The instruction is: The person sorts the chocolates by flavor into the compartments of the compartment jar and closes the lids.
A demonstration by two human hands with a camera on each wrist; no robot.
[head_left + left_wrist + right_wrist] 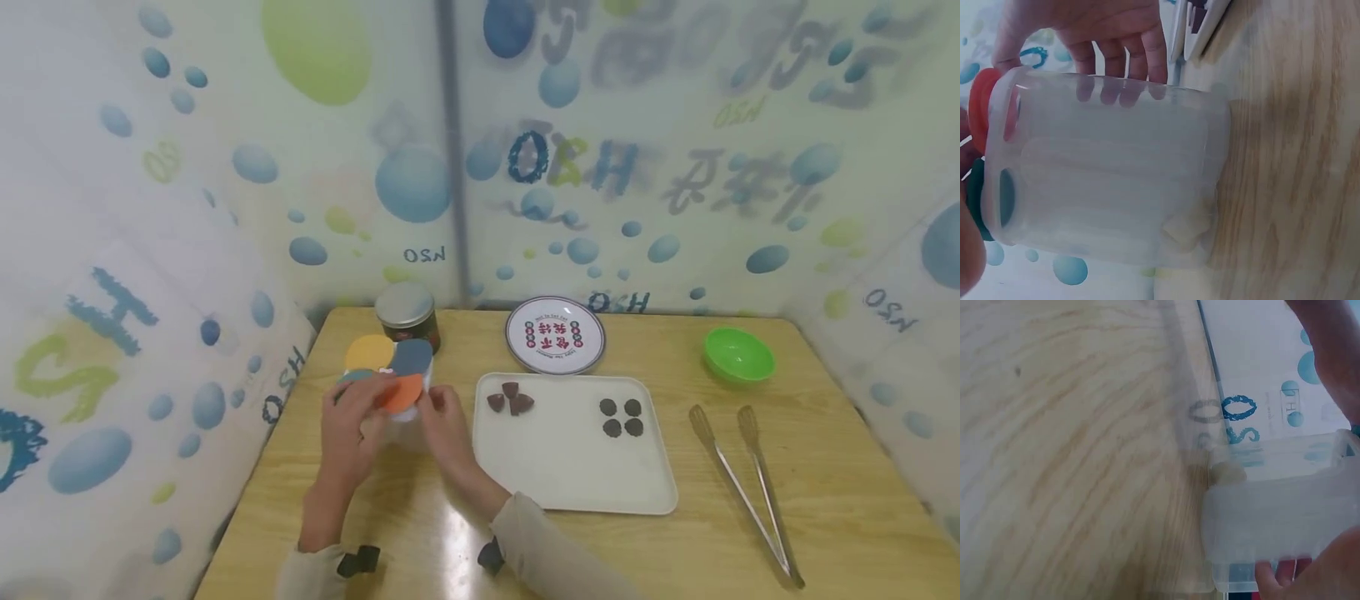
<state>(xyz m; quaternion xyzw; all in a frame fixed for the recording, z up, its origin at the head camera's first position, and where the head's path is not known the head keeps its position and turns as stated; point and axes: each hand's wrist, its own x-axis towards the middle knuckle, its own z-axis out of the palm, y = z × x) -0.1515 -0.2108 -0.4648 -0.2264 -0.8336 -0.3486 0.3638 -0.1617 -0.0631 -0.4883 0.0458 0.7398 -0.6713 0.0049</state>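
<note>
A clear plastic storage container (1116, 150) stands upright on the table at the left. Its lid has yellow (367, 352), dark blue, teal and orange (405, 393) flaps. My left hand (351, 421) grips the lid's near left side, fingers on top beside the orange flap. On the right side, my right hand (446, 425) holds the container, its fingers (1154, 50) along the clear wall and its thumb up by the orange flap. A pale lump (1188, 228) lies inside at the bottom; the rest of the inside looks hazy through the plastic.
Right of the container lies a white tray (555, 475) with dark brown wedges (519, 405) and several small black fluted pieces (633, 427). Behind are a lidded tin (406, 308) and a printed plate (555, 358). A green bowl (738, 356) and metal tongs (738, 487) lie at the right.
</note>
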